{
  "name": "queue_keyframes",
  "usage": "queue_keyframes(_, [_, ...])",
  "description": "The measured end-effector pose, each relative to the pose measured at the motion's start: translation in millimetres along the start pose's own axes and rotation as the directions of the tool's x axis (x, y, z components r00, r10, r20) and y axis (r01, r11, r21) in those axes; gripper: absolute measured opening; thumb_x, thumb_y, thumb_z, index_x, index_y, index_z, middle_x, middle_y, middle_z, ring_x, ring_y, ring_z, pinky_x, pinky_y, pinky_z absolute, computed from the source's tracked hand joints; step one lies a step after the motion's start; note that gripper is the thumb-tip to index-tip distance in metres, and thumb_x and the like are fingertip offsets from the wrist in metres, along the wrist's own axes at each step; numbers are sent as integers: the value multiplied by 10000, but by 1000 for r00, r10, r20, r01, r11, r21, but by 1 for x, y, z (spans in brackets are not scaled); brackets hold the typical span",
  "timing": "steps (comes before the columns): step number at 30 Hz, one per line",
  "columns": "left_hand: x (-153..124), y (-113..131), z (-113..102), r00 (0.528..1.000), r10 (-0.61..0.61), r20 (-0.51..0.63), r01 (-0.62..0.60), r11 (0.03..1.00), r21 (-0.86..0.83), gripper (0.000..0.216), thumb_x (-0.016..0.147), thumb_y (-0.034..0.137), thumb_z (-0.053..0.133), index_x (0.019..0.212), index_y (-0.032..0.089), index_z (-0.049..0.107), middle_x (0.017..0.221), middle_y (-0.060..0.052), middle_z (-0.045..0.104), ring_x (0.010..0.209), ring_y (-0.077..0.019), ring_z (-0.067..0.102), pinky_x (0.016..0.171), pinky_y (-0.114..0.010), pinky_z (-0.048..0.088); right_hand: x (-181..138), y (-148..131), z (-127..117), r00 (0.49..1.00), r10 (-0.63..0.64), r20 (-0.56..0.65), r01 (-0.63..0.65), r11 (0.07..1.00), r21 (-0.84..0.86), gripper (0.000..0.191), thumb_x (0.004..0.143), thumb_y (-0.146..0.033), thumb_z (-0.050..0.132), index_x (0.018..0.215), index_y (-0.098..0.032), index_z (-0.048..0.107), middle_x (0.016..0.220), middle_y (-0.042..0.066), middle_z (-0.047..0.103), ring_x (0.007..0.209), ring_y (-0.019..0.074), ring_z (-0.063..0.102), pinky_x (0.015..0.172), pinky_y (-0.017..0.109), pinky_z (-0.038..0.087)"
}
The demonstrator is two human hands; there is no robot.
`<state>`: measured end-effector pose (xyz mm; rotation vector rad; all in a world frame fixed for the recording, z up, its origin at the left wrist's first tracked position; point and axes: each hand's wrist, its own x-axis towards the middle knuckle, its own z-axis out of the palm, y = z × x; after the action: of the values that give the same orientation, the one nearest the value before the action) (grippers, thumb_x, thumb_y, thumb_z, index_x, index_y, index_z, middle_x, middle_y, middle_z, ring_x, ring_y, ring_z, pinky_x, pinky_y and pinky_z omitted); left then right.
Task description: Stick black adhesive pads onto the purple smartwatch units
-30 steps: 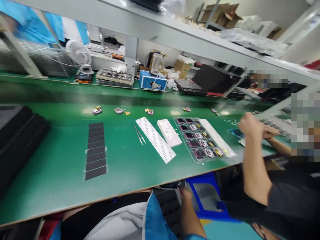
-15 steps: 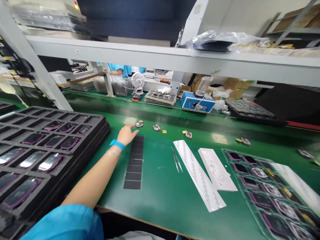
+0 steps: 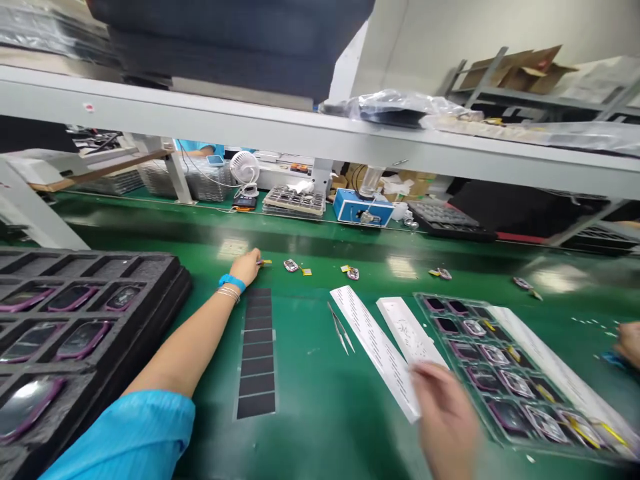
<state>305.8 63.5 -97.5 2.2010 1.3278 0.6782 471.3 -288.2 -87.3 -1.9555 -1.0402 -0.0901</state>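
My left hand (image 3: 247, 268) reaches far forward, fingers closed on a small watch-like electronic unit. The unit is mostly hidden; its yellow tab (image 3: 265, 263) sticks out to the right. Just below the hand lies a strip of black rectangles (image 3: 258, 347) on clear film. My right hand (image 3: 445, 417) is low in view, smeared by motion, with its fingers partly curled; whether it holds anything does not show. It overlaps the lower end of a white sheet with rows of dark marks (image 3: 377, 347). Metal tweezers (image 3: 341, 328) lie left of that sheet.
A black foam tray (image 3: 165, 273) with purple-rimmed watch parts stands at left. Several similar units, including one unit (image 3: 291, 265), line the conveyor. A white block (image 3: 407, 327) and a clear tray (image 3: 425, 300) of parts lie right. Another person's hand (image 3: 630, 341) is at the right edge.
My left hand has closed on the nearest unit. My right hand has come into view from below. The view has swung right, bringing another person's hand in at the edge.
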Motion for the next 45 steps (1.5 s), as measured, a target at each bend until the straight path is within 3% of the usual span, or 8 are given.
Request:
queue_keyframes(2, [-12,6,-3,999,33,-8,-33,996,-84,356,736,42,563,1059,187,609,1074,-123,618,1087,-283,540,966,-399,382,1,-32,25,923,-243,299,218,969,113,219,874,-401,453,967,-340,642,1003,43,664,959,204,636,844,373,551])
queue_keyframes(4, [-28,11,-9,999,28,-36,-33,984,-175,405,738,10,528,1089,195,605,1152,-122,579,1159,-277,497,1014,-390,348,1,-62,59,636,-479,605,429,871,239,326,877,-376,492,1177,-286,581,1243,65,582,1171,221,528,985,391,463])
queue_keyframes(7, [-57,14,-18,997,-51,-59,29,947,-321,363,726,12,540,1047,164,619,1145,-131,576,1165,-289,497,1034,-425,341,-6,-87,106,415,-543,730,576,778,251,569,849,-449,545,1342,-180,451,1447,138,373,1344,302,316,1095,487,294])
queue_keyframes(11, [-100,16,-29,990,-119,77,142,811,-567,292,730,50,567,1007,135,603,962,-114,664,976,-247,627,906,-417,479,-10,-82,112,321,-535,782,632,735,244,644,817,-482,583,1368,-188,422,1474,135,322,1379,309,241,1121,514,200])
queue_keyframes(14, [-129,24,-37,939,-67,337,334,399,-854,263,786,112,558,1047,110,586,984,-146,679,940,-236,660,911,-394,485,8,-76,86,292,-493,819,571,777,264,512,784,-414,644,1245,-204,568,1377,125,476,1295,305,405,1069,468,321])
queue_keyframes(16, [-143,32,-41,909,3,418,414,132,-901,318,802,151,581,1117,103,569,1031,-155,673,995,-247,646,977,-397,437,24,-76,70,333,-484,809,476,827,298,295,816,-342,610,1078,-220,671,1174,90,647,1110,262,584,957,395,441])
queue_keyframes(22, [-163,44,-37,864,187,467,469,37,-883,458,778,142,641,1228,157,558,1118,-120,661,1116,-250,583,1043,-397,369,40,-76,66,886,-394,244,232,833,503,144,851,-248,530,820,-205,664,854,37,670,819,163,626,755,292,502])
queue_keyframes(45, [-183,61,-1,879,132,457,450,81,-889,441,591,65,775,1001,191,671,921,-20,655,848,-138,620,826,-309,532,14,-68,82,911,-405,81,354,866,354,135,846,-219,543,848,-216,678,855,50,667,825,176,629,782,321,515])
